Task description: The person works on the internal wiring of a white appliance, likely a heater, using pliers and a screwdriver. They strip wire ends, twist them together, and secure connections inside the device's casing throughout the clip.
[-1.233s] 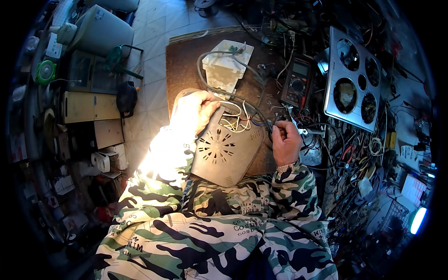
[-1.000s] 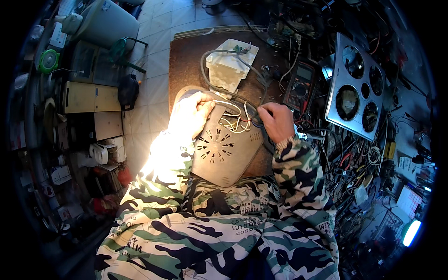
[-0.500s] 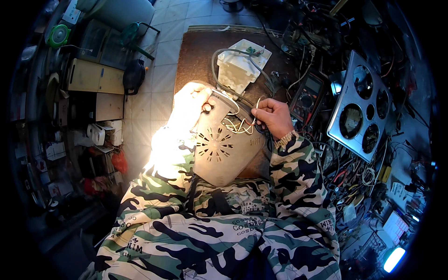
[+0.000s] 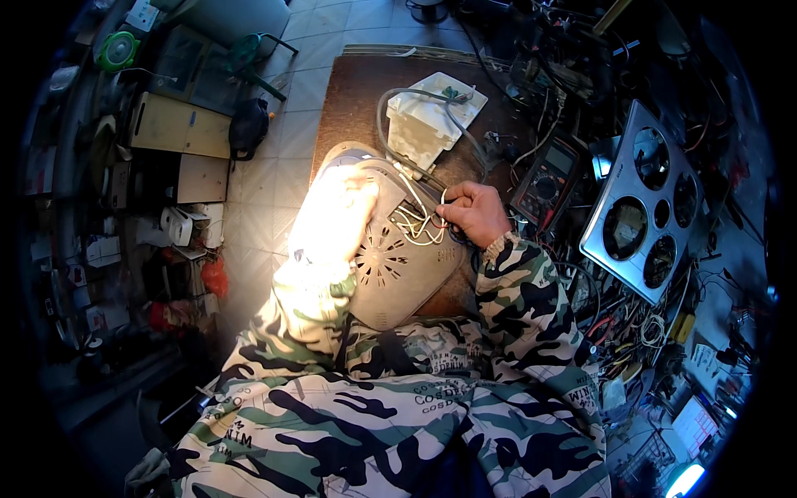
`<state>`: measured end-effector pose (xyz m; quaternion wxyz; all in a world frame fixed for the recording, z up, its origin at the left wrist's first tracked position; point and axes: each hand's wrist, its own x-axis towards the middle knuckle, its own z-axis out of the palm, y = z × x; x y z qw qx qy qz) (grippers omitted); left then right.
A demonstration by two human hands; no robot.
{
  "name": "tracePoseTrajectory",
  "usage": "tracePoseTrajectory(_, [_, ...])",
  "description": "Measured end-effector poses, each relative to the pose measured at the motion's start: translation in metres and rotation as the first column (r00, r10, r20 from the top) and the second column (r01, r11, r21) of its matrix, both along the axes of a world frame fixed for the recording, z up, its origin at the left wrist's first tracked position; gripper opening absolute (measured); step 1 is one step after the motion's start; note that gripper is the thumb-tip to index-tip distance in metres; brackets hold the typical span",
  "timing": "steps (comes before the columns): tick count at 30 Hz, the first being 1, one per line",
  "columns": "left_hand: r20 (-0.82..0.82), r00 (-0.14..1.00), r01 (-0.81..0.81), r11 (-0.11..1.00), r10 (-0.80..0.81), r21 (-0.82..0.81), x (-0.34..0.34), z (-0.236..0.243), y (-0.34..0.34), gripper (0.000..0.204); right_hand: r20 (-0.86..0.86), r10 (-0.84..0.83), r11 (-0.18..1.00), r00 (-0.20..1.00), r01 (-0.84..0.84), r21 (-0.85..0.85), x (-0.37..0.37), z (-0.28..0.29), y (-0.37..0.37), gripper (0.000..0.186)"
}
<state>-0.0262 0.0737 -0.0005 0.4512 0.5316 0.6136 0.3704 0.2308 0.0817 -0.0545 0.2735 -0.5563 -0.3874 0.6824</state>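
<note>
Two hands are laid on the beige round plastic appliance base, which lies upturned on the brown wooden table, long axis running near to far. Thin white wires are pinched by the curled right hand at the base's far right. The left hand, glare-washed, is pressed against the left rim; its finger spread cannot be told.
</note>
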Motion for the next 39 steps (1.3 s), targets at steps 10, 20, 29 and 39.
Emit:
tracePoseTrajectory(10, [-0.592,0.796,0.288,0.939,-0.124,0.19,0.064,-0.005,-0.075,0.021,0.082,0.059,0.991,0.995,-0.069,0.119,-0.008,0.01,0.001,0.049])
tracePoseTrajectory(20, [-0.563,0.789,0.397,0.903,-0.246,0.162,0.031,0.0,-0.079,0.017,0.143,-0.217,0.95,0.966,0.176,0.258,-0.009,0.008,-0.033,0.034])
tracePoseTrajectory(29, [-0.329,0.899,0.379,0.889,-0.288,0.257,-0.003,-0.004,-0.078,0.019,0.181,-0.328,0.908,0.927,0.257,0.331,-0.007,0.04,-0.073,0.021])
tracePoseTrajectory(39, [-0.176,0.908,0.412,0.884,-0.379,0.221,-0.018,-0.017,-0.071,0.023,0.668,-0.015,0.668,0.744,-0.489,0.56,-0.039,0.057,-0.083,0.036])
